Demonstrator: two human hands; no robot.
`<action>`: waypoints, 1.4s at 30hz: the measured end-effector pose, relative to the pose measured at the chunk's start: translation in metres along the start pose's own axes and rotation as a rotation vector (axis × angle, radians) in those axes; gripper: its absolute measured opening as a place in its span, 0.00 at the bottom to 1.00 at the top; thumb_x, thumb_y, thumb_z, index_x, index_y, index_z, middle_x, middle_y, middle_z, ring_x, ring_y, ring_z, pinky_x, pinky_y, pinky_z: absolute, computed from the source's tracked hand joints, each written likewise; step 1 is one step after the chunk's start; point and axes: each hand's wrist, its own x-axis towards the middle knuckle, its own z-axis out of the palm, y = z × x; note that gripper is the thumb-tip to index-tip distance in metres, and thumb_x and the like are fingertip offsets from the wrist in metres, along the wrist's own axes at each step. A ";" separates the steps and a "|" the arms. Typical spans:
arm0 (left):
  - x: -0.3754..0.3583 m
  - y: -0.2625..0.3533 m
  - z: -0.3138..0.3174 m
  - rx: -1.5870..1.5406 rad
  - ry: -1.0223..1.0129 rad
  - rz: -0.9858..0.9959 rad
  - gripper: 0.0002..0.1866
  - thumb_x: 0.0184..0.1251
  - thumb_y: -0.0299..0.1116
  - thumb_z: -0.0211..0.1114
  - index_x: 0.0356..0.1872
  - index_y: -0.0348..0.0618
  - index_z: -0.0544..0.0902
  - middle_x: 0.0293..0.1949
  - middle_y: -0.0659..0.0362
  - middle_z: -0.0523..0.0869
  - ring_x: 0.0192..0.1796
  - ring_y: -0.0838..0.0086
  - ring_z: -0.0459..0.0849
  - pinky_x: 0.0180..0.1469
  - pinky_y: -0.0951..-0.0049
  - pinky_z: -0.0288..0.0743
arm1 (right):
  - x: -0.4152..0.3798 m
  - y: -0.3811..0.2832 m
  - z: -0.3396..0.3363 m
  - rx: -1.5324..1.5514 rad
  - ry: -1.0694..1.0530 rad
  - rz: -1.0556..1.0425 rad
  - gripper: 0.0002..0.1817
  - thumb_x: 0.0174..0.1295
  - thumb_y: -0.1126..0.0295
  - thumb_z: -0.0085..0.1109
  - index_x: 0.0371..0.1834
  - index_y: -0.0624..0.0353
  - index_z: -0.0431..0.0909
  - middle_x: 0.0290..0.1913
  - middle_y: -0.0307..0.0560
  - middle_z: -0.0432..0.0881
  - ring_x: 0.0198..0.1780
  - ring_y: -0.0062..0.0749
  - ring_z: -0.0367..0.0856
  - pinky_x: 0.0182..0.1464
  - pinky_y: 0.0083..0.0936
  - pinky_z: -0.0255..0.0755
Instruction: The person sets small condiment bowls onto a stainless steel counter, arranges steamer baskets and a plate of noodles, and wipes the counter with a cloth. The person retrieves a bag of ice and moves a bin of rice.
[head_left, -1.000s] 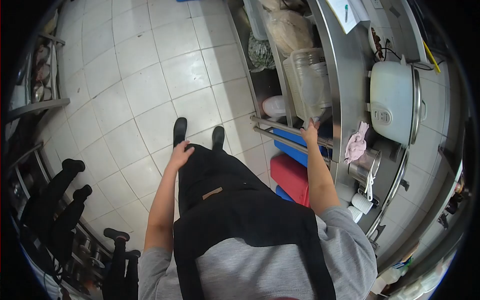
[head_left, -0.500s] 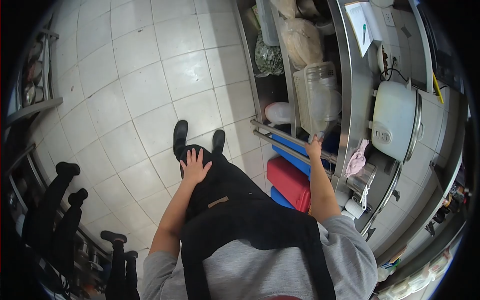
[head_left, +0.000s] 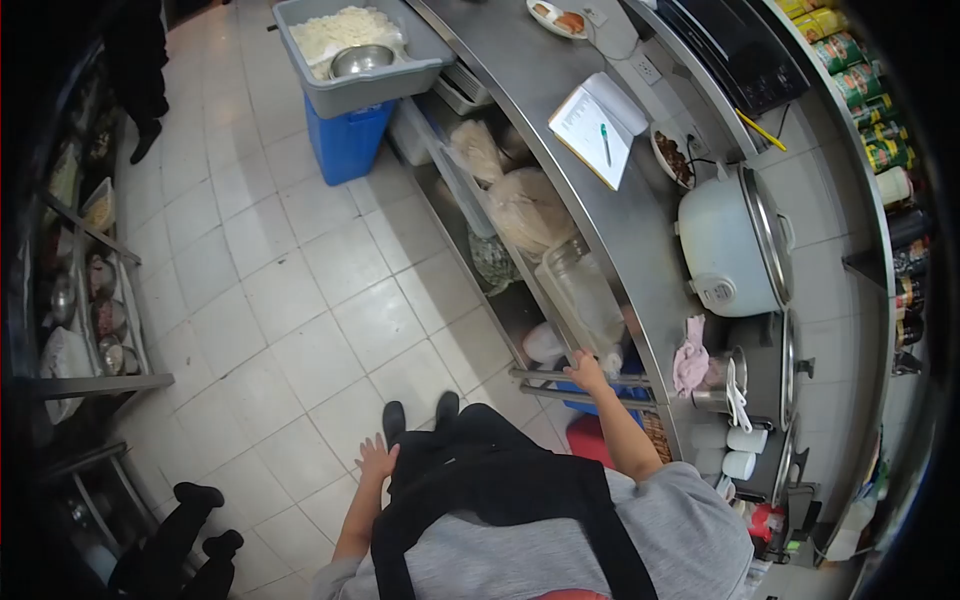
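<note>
My left hand (head_left: 377, 460) hangs beside my black apron (head_left: 500, 475), fingers spread, holding nothing. My right hand (head_left: 587, 371) reaches to the lower shelf under the steel counter. Its fingers are curled at the near end of a cream plastic basket (head_left: 562, 300) that holds clear plastic containers (head_left: 592, 297). What lies between the fingers is too small to make out. Just below the hand run metal bars (head_left: 540, 387). A whitish, rounded plastic item (head_left: 544, 343) lies left of the basket.
The steel counter (head_left: 625, 255) carries a notebook (head_left: 590, 135) with a pen, a rice cooker (head_left: 735, 240), a pink cloth (head_left: 690, 357) and mugs. A grey tub (head_left: 350, 95) stands over a blue bin (head_left: 345, 140). Other people's legs (head_left: 165, 545) show at left.
My view has swung toward the far end of the counter, bringing the grey tub into sight. My left hand has come off my thigh to its side. My right hand stays by the basket's end.
</note>
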 end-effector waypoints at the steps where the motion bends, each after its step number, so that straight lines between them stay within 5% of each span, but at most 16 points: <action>1: 0.003 -0.014 -0.009 -0.007 0.009 -0.055 0.42 0.61 0.64 0.45 0.70 0.50 0.51 0.70 0.45 0.50 0.72 0.49 0.44 0.64 0.35 0.45 | 0.006 -0.014 -0.013 0.014 -0.002 -0.019 0.30 0.50 0.64 0.63 0.57 0.63 0.69 0.62 0.63 0.64 0.61 0.51 0.68 0.59 0.34 0.65; 3: 0.008 -0.047 -0.028 -0.026 0.019 -0.145 0.42 0.61 0.63 0.47 0.70 0.50 0.50 0.70 0.45 0.49 0.72 0.50 0.45 0.63 0.35 0.48 | 0.019 -0.043 -0.053 0.412 -0.291 -0.066 0.29 0.50 0.64 0.64 0.56 0.63 0.70 0.55 0.60 0.73 0.54 0.43 0.75 0.54 0.28 0.69; 6: 0.025 -0.084 -0.057 -0.058 0.043 -0.323 0.41 0.60 0.59 0.50 0.69 0.44 0.53 0.67 0.43 0.57 0.69 0.45 0.54 0.63 0.40 0.54 | 0.058 -0.060 -0.096 0.631 -0.244 -0.353 0.22 0.56 0.69 0.58 0.54 0.64 0.72 0.52 0.50 0.78 0.49 0.31 0.77 0.49 0.27 0.72; 11: 0.059 -0.075 -0.111 -0.215 0.264 -0.254 0.36 0.59 0.53 0.54 0.58 0.29 0.66 0.53 0.39 0.75 0.57 0.46 0.73 0.60 0.60 0.66 | 0.121 -0.095 -0.232 0.756 -0.025 -0.458 0.17 0.58 0.74 0.55 0.52 0.63 0.74 0.44 0.44 0.80 0.41 0.24 0.79 0.45 0.21 0.73; 14: 0.095 -0.032 -0.136 -0.284 0.346 -0.118 0.32 0.59 0.53 0.56 0.54 0.32 0.73 0.53 0.41 0.76 0.57 0.50 0.74 0.59 0.61 0.66 | 0.201 -0.096 -0.303 0.645 0.210 -0.502 0.14 0.58 0.74 0.55 0.48 0.64 0.76 0.40 0.43 0.81 0.36 0.21 0.80 0.40 0.20 0.73; 16: 0.104 0.017 -0.160 -0.301 0.351 -0.094 0.29 0.60 0.50 0.57 0.53 0.35 0.74 0.53 0.41 0.76 0.57 0.51 0.73 0.57 0.61 0.68 | 0.254 -0.110 -0.353 0.529 0.505 -0.587 0.16 0.55 0.72 0.57 0.48 0.64 0.75 0.41 0.49 0.82 0.36 0.30 0.81 0.40 0.24 0.74; 17: 0.133 0.028 -0.166 0.388 0.513 0.517 0.26 0.59 0.45 0.59 0.53 0.35 0.74 0.49 0.41 0.78 0.53 0.53 0.77 0.53 0.62 0.72 | 0.265 -0.127 -0.384 0.451 0.637 -0.627 0.21 0.54 0.71 0.59 0.52 0.63 0.72 0.46 0.52 0.80 0.40 0.38 0.81 0.43 0.28 0.74; 18: 0.161 0.034 -0.155 -0.401 0.438 0.040 0.26 0.58 0.39 0.60 0.55 0.35 0.72 0.43 0.42 0.82 0.47 0.56 0.81 0.48 0.64 0.74 | 0.289 -0.135 -0.414 0.397 0.675 -0.592 0.26 0.52 0.70 0.60 0.56 0.61 0.69 0.53 0.53 0.75 0.49 0.43 0.77 0.50 0.31 0.72; 19: 0.163 0.060 -0.176 -0.455 0.410 0.010 0.26 0.58 0.39 0.60 0.55 0.34 0.72 0.43 0.42 0.82 0.47 0.56 0.81 0.48 0.64 0.75 | 0.311 -0.144 -0.443 0.360 0.778 -0.655 0.29 0.51 0.69 0.61 0.58 0.61 0.67 0.56 0.54 0.72 0.53 0.44 0.74 0.53 0.32 0.70; 27: 0.193 0.158 -0.314 -0.487 0.371 0.102 0.28 0.57 0.39 0.60 0.57 0.34 0.70 0.39 0.44 0.83 0.44 0.58 0.82 0.47 0.66 0.75 | 0.446 -0.202 -0.614 0.111 1.268 -0.358 0.49 0.43 0.65 0.71 0.68 0.57 0.50 0.67 0.63 0.53 0.66 0.58 0.56 0.61 0.43 0.63; 33: 0.251 0.180 -0.369 -0.311 0.480 0.166 0.32 0.55 0.41 0.61 0.59 0.33 0.67 0.40 0.44 0.83 0.45 0.57 0.82 0.48 0.63 0.74 | 0.490 -0.218 -0.659 -0.056 1.138 -0.133 0.52 0.38 0.62 0.74 0.68 0.45 0.51 0.69 0.57 0.52 0.66 0.56 0.57 0.57 0.49 0.67; 34: 0.281 0.183 -0.382 -0.302 0.371 0.216 0.31 0.56 0.41 0.61 0.59 0.34 0.67 0.41 0.43 0.83 0.45 0.56 0.82 0.48 0.63 0.74 | 0.499 -0.215 -0.662 -0.058 1.113 -0.125 0.48 0.38 0.62 0.74 0.66 0.46 0.56 0.70 0.55 0.50 0.64 0.56 0.61 0.58 0.46 0.67; 35: 0.297 0.183 -0.398 -0.295 0.263 0.260 0.31 0.56 0.42 0.61 0.59 0.35 0.67 0.42 0.43 0.82 0.46 0.55 0.81 0.49 0.63 0.74 | 0.510 -0.210 -0.663 -0.108 1.230 -0.174 0.30 0.46 0.62 0.68 0.55 0.50 0.70 0.61 0.59 0.67 0.55 0.54 0.73 0.52 0.43 0.71; 37: 0.286 0.233 -0.442 -0.108 0.332 0.342 0.29 0.57 0.41 0.60 0.59 0.38 0.68 0.43 0.42 0.82 0.47 0.54 0.81 0.49 0.63 0.74 | 0.537 -0.192 -0.685 0.032 0.990 -0.215 0.13 0.54 0.63 0.59 0.41 0.54 0.77 0.41 0.60 0.80 0.42 0.55 0.79 0.44 0.43 0.73; 38: 0.291 0.256 -0.464 -0.155 0.286 0.416 0.28 0.58 0.40 0.60 0.58 0.39 0.69 0.43 0.43 0.82 0.47 0.55 0.81 0.49 0.63 0.74 | 0.540 -0.192 -0.685 0.006 1.198 -0.365 0.08 0.59 0.65 0.51 0.34 0.56 0.76 0.26 0.60 0.78 0.35 0.56 0.79 0.37 0.46 0.71; 42: 0.298 0.362 -0.553 -0.276 0.009 0.709 0.24 0.62 0.36 0.59 0.58 0.38 0.70 0.47 0.47 0.81 0.50 0.63 0.80 0.52 0.68 0.72 | 0.485 -0.234 -0.684 0.058 1.412 -0.425 0.06 0.60 0.69 0.53 0.31 0.60 0.73 0.26 0.62 0.76 0.32 0.56 0.78 0.30 0.42 0.68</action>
